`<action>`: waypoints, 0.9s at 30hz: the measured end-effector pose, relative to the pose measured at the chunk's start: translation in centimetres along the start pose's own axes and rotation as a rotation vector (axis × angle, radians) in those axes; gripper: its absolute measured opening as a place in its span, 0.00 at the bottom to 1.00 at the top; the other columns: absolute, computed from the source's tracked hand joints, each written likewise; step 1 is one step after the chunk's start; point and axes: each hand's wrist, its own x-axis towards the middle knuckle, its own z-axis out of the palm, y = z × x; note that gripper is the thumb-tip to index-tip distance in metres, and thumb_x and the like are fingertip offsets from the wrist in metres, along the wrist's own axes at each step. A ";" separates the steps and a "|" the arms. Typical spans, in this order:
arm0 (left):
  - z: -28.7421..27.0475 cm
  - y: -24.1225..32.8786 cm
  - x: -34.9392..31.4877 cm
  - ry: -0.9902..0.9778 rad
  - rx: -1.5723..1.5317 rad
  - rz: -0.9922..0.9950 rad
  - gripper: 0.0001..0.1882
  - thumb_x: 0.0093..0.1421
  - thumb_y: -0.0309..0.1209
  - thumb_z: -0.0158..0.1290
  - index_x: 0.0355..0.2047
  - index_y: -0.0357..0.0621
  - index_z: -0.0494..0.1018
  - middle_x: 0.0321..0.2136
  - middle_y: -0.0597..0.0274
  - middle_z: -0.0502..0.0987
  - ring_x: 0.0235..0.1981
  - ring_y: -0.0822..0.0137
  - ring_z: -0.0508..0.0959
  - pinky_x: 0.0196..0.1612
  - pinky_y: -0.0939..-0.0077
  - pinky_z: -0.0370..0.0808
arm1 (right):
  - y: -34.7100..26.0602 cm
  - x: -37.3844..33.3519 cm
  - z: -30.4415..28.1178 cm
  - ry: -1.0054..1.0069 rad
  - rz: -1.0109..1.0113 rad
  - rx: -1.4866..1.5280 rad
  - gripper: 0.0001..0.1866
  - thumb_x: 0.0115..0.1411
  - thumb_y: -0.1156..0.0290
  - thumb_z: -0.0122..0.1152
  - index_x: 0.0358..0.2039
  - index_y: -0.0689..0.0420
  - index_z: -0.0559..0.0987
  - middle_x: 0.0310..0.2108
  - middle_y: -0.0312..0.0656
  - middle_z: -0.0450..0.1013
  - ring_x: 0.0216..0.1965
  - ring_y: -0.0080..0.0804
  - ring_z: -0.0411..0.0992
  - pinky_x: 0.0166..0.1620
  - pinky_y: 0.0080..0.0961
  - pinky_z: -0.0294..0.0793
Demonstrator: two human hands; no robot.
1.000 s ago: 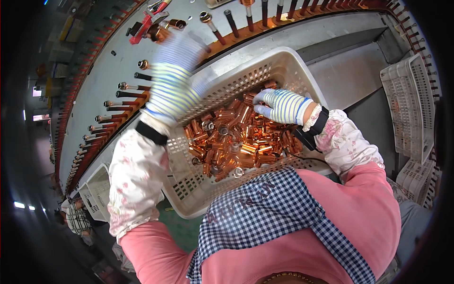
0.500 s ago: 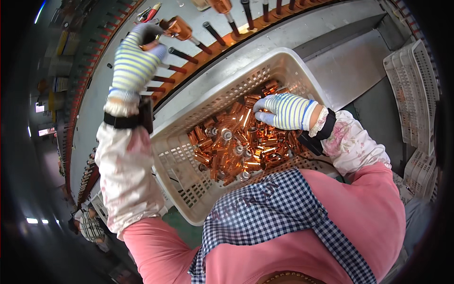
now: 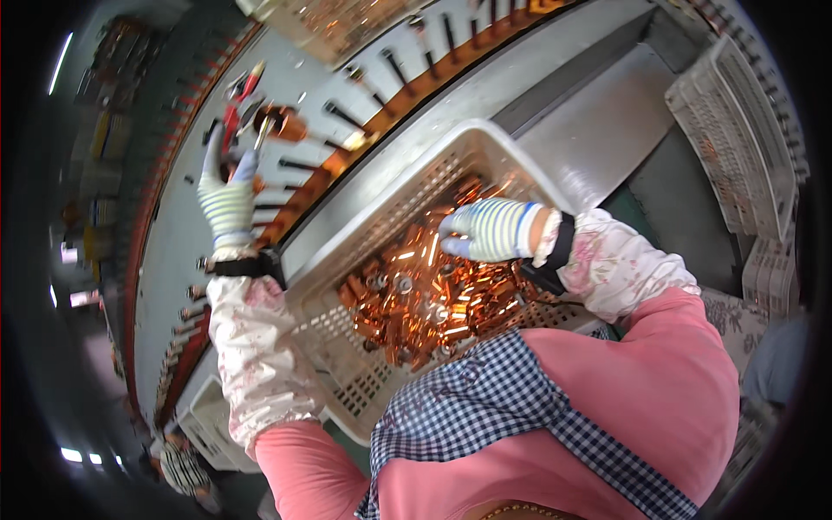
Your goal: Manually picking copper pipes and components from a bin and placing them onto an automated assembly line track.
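Note:
My left hand (image 3: 227, 198), in a striped glove, reaches over the grey bench at the far left. Its thumb and forefinger are spread in a V; something brown shows between them, blurred. Just beyond lie red-handled pliers (image 3: 250, 84). A copper fitting (image 3: 284, 125) sits on a post right of the fingertips. My right hand (image 3: 492, 229), gloved alike, is down on the heap of copper fittings (image 3: 416, 295) in a pale plastic basket (image 3: 490, 130). Its fingers are curled together, tips hidden from view, so what they hold cannot be made out.
A curved rail (image 3: 381, 126) with upright dark posts runs beyond the basket. Another crate (image 3: 325, 22) stands at the back. White baskets (image 3: 732, 139) stand at the right, near a metal tray (image 3: 581, 130). Another person (image 3: 184, 468) is at the lower left.
The whole view has shifted, so the bench and rail appear lower and further left. My left thumb and forefinger have spread wider. My right hand stays over the copper heap.

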 end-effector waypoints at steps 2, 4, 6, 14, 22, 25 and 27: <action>-0.7 1.5 1.7 -0.155 0.076 -0.147 0.35 0.58 0.15 0.58 0.67 0.46 0.70 0.30 0.71 0.77 0.31 0.78 0.75 0.35 0.80 0.75 | -0.2 -0.4 -1.3 -0.069 0.062 0.070 0.25 0.72 0.49 0.49 0.54 0.57 0.79 0.48 0.53 0.79 0.52 0.55 0.77 0.56 0.44 0.75; -1.5 3.7 3.2 -0.304 0.257 -0.254 0.38 0.57 0.13 0.56 0.69 0.50 0.69 0.30 0.69 0.77 0.31 0.78 0.75 0.33 0.79 0.76 | -0.3 -0.5 -1.6 -0.094 0.074 0.100 0.26 0.72 0.49 0.48 0.55 0.57 0.79 0.48 0.53 0.80 0.51 0.55 0.77 0.56 0.44 0.74; -1.1 4.8 3.7 -0.404 0.365 -0.193 0.45 0.52 0.13 0.55 0.71 0.56 0.65 0.46 0.61 0.78 0.37 0.74 0.79 0.34 0.79 0.77 | 0.0 -0.8 -1.4 -0.053 0.068 0.066 0.26 0.72 0.49 0.47 0.56 0.57 0.78 0.48 0.53 0.80 0.51 0.54 0.77 0.57 0.45 0.74; -3.0 4.6 -2.2 -0.384 0.079 -0.326 0.18 0.61 0.19 0.61 0.51 0.43 0.75 0.33 0.64 0.78 0.19 0.77 0.73 0.22 0.83 0.73 | 0.6 -0.1 -1.9 -0.090 0.020 0.063 0.26 0.72 0.49 0.47 0.56 0.56 0.79 0.46 0.54 0.81 0.51 0.55 0.77 0.56 0.45 0.74; -7.0 5.2 -7.2 -0.134 0.146 -0.291 0.11 0.62 0.21 0.60 0.45 0.41 0.78 0.30 0.66 0.78 0.18 0.79 0.71 0.20 0.82 0.70 | -0.5 -0.9 -0.7 -0.058 0.049 0.015 0.24 0.71 0.51 0.50 0.54 0.57 0.79 0.48 0.54 0.80 0.50 0.56 0.77 0.56 0.45 0.75; -3.4 8.2 -13.2 -0.662 0.297 -0.093 0.12 0.55 0.26 0.67 0.39 0.38 0.80 0.39 0.58 0.84 0.34 0.67 0.83 0.40 0.73 0.81 | -1.9 -0.2 -1.9 0.325 -0.223 0.241 0.23 0.70 0.57 0.53 0.59 0.57 0.75 0.50 0.57 0.78 0.52 0.53 0.77 0.58 0.43 0.75; 0.6 10.3 -17.5 -0.944 0.439 -0.003 0.15 0.58 0.31 0.66 0.43 0.39 0.79 0.45 0.52 0.84 0.40 0.64 0.86 0.44 0.71 0.82 | -6.2 -0.1 -7.5 0.465 -0.086 0.285 0.29 0.70 0.57 0.53 0.68 0.53 0.67 0.55 0.58 0.74 0.57 0.51 0.75 0.59 0.43 0.74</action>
